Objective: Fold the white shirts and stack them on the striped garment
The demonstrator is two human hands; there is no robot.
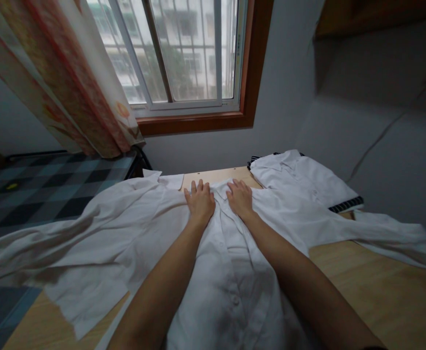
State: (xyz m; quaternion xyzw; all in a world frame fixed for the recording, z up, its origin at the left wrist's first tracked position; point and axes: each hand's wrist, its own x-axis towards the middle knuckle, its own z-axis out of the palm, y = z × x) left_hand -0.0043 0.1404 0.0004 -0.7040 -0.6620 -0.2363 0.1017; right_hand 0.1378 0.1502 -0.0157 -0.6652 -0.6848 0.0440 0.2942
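A white button-up shirt [216,277] lies spread over the wooden table, its buttoned front running toward me. At its collar end, my left hand [200,201] rests flat on the cloth with the fingers spread. Just right of the collar, my right hand [240,198] also lies on the cloth, its fingers stretched out and slightly bent. One sleeve reaches right across the table. More white cloth [125,214] stretches left past the table edge; whether it belongs to the same shirt I cannot tell.
Folded white clothing [300,175] with a black striped edge sits at the table's back right. The wooden table [387,291] shows bare at right. A checked bed cover [99,175] is on the left, below a curtain [77,87]. Behind is a window [183,53].
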